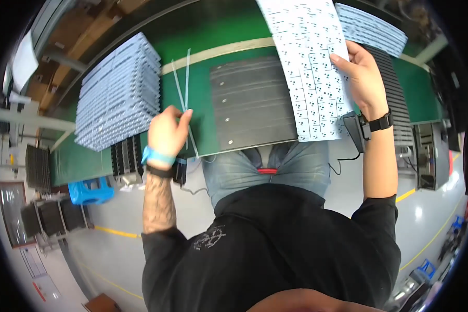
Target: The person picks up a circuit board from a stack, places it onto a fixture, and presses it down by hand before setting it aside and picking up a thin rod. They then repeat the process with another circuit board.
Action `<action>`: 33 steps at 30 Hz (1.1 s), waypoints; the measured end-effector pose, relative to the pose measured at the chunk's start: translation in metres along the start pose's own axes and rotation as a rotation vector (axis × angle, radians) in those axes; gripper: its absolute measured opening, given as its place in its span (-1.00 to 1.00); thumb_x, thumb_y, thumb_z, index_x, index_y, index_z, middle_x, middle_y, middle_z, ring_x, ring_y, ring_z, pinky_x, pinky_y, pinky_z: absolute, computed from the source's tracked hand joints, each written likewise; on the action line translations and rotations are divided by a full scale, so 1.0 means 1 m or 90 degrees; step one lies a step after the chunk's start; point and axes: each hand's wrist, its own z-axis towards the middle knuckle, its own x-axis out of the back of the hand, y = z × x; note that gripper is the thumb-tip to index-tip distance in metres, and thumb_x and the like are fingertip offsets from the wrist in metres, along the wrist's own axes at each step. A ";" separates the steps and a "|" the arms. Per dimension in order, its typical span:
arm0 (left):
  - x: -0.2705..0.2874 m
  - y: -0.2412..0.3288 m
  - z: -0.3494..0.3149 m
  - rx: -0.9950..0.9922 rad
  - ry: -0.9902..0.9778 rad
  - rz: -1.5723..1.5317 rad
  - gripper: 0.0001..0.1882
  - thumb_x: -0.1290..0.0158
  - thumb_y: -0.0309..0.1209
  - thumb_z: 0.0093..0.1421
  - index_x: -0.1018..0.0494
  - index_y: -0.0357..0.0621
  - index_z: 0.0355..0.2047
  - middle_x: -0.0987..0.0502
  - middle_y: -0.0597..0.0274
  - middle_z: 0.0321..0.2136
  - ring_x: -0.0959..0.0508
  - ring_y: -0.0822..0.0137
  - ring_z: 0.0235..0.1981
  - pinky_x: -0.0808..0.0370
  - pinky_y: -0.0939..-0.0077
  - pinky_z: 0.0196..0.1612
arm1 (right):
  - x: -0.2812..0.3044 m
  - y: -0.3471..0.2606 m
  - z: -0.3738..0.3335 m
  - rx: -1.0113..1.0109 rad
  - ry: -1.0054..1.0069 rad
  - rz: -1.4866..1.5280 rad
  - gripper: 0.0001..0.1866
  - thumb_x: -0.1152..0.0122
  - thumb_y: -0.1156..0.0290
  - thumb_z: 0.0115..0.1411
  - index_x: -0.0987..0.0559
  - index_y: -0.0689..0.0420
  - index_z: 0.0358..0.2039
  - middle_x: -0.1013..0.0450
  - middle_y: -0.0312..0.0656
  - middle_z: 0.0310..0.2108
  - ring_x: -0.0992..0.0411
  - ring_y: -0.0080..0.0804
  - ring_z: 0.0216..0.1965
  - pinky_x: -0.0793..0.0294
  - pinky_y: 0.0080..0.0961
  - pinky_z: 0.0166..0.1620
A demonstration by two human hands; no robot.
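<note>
At the right of the bench, my right hand (364,75) grips the edge of a long white circuit board panel (317,78) printed with small black marks. The thumb lies on its face and the other fingers are behind the edge. My left hand (167,132) is over the green bench, its thumb and fingers closed where two thin pale strips (186,78) cross. The grip itself is partly hidden. Between the hands lies a dark grey grooved plate (252,104) with small round studs along its left side; the panel overlaps its right edge.
A tall stack of pale blue-white panels (122,93) stands at the left. More such panels (372,28) lie at the far right, above a dark ribbed stack (387,83). A blue stool (91,191) is on the floor at left. Cables hang below the bench edge.
</note>
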 end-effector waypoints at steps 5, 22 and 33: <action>0.094 0.095 -0.023 -0.099 -0.209 -0.846 -0.53 0.13 -0.18 0.47 -0.46 -0.49 -0.09 -0.62 -0.02 -0.40 -0.63 0.15 -0.51 -0.61 0.33 -0.47 | -0.009 -0.069 -0.053 0.369 0.079 -0.444 -0.72 -0.22 0.67 0.15 -0.62 0.31 -0.10 -0.59 -0.12 -0.24 -0.55 -0.34 -0.25 -0.52 -0.52 -0.14; 0.086 0.306 0.085 -0.357 -0.142 -0.876 -0.77 -0.05 -0.45 0.34 -0.45 -0.40 -0.10 -0.65 0.10 -0.31 -0.64 0.46 -0.41 -0.62 0.62 -0.36 | 0.127 -0.145 -0.038 0.749 0.434 -0.896 -0.35 -0.38 0.58 -0.06 -0.46 0.26 0.13 -0.53 -0.02 -0.07 -0.53 -0.12 -0.08 -0.53 -0.28 -0.02; -0.071 0.395 0.181 -0.487 -0.149 -0.742 -0.87 -0.13 -0.57 0.26 -0.52 -0.37 -0.21 -0.65 0.18 -0.36 -0.62 0.47 -0.39 -0.55 0.65 -0.33 | 0.384 -0.049 0.061 0.036 0.172 -0.131 0.14 -0.48 0.33 0.14 0.17 0.14 0.49 -0.37 -0.08 0.25 -0.30 -0.31 0.27 -0.25 -0.15 0.28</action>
